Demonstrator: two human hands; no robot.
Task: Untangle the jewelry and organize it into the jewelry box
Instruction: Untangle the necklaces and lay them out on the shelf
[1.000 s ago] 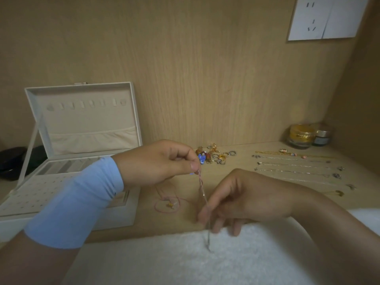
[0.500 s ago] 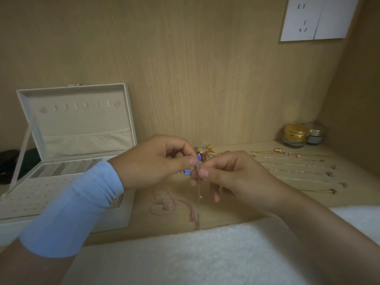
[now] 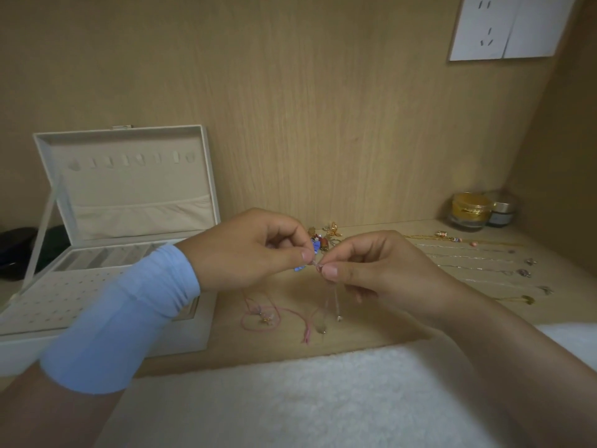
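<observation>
My left hand (image 3: 255, 247) and my right hand (image 3: 371, 270) meet above the wooden desk, both pinching one thin silver chain (image 3: 332, 299) at the fingertips. Its two ends hang down toward the desk. A pink cord bracelet (image 3: 261, 315) lies on the desk just below. A small tangle of coloured charms and rings (image 3: 326, 237) sits behind my fingers, partly hidden. The white jewelry box (image 3: 106, 279) stands open at the left, its lid up. Several chains (image 3: 478, 263) lie stretched out in rows at the right.
Two small jars (image 3: 468, 211) stand in the back right corner. A white fluffy towel (image 3: 290, 399) covers the near edge. A dark object (image 3: 16, 250) lies left of the box. A wall socket (image 3: 507, 27) is at the upper right.
My right hand rose from the towel's edge to meet my left hand and pinched the chain. The chain's lower part lifted off the towel and now hangs shorter.
</observation>
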